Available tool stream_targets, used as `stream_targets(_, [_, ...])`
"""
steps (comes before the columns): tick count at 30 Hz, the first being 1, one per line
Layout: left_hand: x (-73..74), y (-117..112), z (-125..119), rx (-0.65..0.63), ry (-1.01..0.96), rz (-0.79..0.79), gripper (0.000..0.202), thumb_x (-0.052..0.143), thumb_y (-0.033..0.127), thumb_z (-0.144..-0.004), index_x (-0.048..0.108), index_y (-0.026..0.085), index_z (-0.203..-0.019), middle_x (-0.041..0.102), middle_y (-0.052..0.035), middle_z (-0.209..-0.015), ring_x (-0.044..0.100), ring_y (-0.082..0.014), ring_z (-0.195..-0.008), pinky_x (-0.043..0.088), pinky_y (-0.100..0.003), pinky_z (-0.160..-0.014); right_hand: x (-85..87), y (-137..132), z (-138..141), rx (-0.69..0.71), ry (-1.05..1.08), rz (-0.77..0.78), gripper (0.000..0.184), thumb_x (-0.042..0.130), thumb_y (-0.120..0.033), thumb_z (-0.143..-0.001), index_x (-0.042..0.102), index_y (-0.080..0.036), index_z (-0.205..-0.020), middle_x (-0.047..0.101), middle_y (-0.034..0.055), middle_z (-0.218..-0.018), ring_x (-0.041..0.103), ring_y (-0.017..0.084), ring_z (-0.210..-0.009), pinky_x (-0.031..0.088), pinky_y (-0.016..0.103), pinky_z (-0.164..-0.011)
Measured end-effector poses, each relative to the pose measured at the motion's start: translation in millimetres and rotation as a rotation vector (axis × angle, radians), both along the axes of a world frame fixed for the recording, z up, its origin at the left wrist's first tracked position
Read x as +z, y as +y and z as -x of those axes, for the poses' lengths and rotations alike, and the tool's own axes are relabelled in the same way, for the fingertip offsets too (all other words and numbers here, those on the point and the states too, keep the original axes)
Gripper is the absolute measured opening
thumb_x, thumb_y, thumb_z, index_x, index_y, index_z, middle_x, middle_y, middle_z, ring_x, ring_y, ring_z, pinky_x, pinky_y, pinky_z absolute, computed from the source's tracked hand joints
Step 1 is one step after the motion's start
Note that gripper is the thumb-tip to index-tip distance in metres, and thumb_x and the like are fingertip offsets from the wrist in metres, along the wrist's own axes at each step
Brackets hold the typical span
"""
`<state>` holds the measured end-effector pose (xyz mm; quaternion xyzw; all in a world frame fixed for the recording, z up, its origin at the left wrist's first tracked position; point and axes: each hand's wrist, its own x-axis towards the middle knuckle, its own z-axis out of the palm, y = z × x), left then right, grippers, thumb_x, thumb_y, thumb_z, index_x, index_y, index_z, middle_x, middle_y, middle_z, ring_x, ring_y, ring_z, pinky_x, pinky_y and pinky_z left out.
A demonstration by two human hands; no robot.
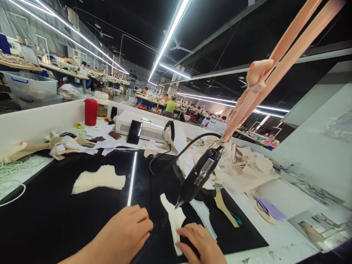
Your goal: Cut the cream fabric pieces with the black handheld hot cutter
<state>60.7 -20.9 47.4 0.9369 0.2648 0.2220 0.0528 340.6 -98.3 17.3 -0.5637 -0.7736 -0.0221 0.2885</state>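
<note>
My left hand (pixel 129 229) rests on the black glossy worktop (pixel 49 216), its fingers curled loosely with nothing in them that I can see. My right hand (pixel 202 244) lies flat with its fingers pressing on a narrow white fabric piece (pixel 173 218). Just above that piece hangs a black corded hand tool (pixel 198 175), tip pointing down at the fabric, suspended from peach elastic straps (pixel 258 91). Neither hand touches the tool.
A stack of cream fabric pieces (pixel 99 179) lies to the left. Behind are a white machine box (pixel 143 128) with a phone (pixel 134 132) leaning on it, a red cup (pixel 90 112), and a heap of beige cut pieces (pixel 244 167). Other workers sit far back.
</note>
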Motion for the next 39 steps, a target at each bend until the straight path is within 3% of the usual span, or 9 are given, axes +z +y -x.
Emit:
stream_targets(6, [-14.1, -11, -30, -0.057, -0.064, -0.033, 0.021, 0.07, 0.004, -0.087, 0.065, 0.023, -0.094, 0.068, 0.0009, -0.09, 0.062, -0.0194, -0.076, 0.041, -0.032, -0.066, -6.9, 1, 0, 0.033, -0.039, 0.016, 0.019, 0.054, -0.026, -0.104, 0.073, -0.029, -0.107, 0.075, 0.0035, -0.097, 0.073, 0.021, -0.085, 0.059, 0.031, -0.079])
stream_targets(14, [-22.3, -10, -49, -0.084, -0.016, -0.215, 0.015, 0.072, 0.018, -0.09, 0.064, 0.022, -0.102, 0.065, 0.0004, -0.083, 0.059, -0.0202, -0.069, 0.039, -0.036, -0.062, 1.7, 3, -2, 0.057, 0.113, 0.112, 0.022, 0.057, -0.017, -0.099, 0.074, -0.03, -0.105, 0.073, 0.0012, -0.091, 0.073, 0.017, -0.082, 0.059, 0.025, -0.075])
stream_targets(18, [-32.1, -7, -54, -0.085, -0.039, -0.273, 0.023, 0.079, 0.029, -0.088, 0.064, 0.022, -0.104, 0.064, 0.0004, -0.083, 0.059, -0.0202, -0.071, 0.039, -0.035, -0.062, 3.5, 4, 3, 0.014, 0.279, 0.169, 0.02, 0.058, -0.021, -0.098, 0.075, -0.029, -0.094, 0.073, 0.0011, -0.088, 0.072, 0.016, -0.079, 0.057, 0.024, -0.074])
stream_targets(22, [-39.1, -3, -57, -0.058, -0.043, -0.28, 0.028, 0.083, 0.038, -0.085, 0.065, 0.024, -0.103, 0.064, 0.0014, -0.083, 0.057, -0.0196, -0.07, 0.037, -0.035, -0.061, 7.9, 8, 6, -0.084, 0.495, 0.218, 0.02, 0.061, -0.035, -0.095, 0.073, -0.027, -0.082, 0.073, 0.003, -0.09, 0.067, 0.018, -0.074, 0.053, 0.026, -0.069])
stream_targets(28, [-40.8, -4, -57, -0.044, -0.107, -0.249, 0.035, 0.091, 0.039, -0.078, 0.067, 0.026, -0.1, 0.065, 0.0028, -0.085, 0.057, -0.0188, -0.07, 0.036, -0.034, -0.062, 24.2, 33, 2, -0.201, 0.876, 0.386, 0.036, 0.066, -0.056, -0.091, 0.074, -0.022, -0.088, 0.071, 0.0013, -0.06, 0.059, 0.016, -0.048, 0.05, 0.027, -0.052])
stream_targets(30, [-42.0, -3, -57, -0.048, -0.14, -0.228, 0.035, 0.091, 0.037, -0.078, 0.067, 0.026, -0.1, 0.065, 0.0032, -0.085, 0.056, -0.0181, -0.069, 0.035, -0.033, -0.061, 32.6, 44, 3, -0.211, 1.007, 0.411, 0.037, 0.069, -0.058, -0.09, 0.071, -0.021, -0.087, 0.076, 0.0039, -0.07, 0.063, 0.015, -0.048, 0.051, 0.026, -0.05])
stream_targets(34, [-45.7, -1, -57, -0.055, -0.155, -0.217, 0.039, 0.092, 0.039, -0.077, 0.068, 0.026, -0.104, 0.066, 0.0034, -0.087, 0.056, -0.018, -0.069, 0.036, -0.033, -0.062, 46.5, 69, 8, -0.216, 1.224, 0.318, 0.035, 0.077, -0.055, -0.085, 0.066, -0.021, -0.086, 0.077, 0.0038, -0.091, 0.078, 0.021, -0.08, 0.062, 0.029, -0.07])
stream_targets(39, [-48.5, -1, -58, -0.048, -0.123, -0.232, 0.035, 0.09, 0.044, -0.08, 0.069, 0.027, -0.102, 0.066, 0.0025, -0.084, 0.055, -0.0186, -0.068, 0.033, -0.034, -0.06, 53.5, 92, 6, -0.191, 1.351, 0.079, 0.035, 0.081, -0.054, -0.081, 0.068, -0.024, -0.09, 0.075, -0.0009, -0.091, 0.076, 0.02, -0.096, 0.058, 0.034, -0.096])
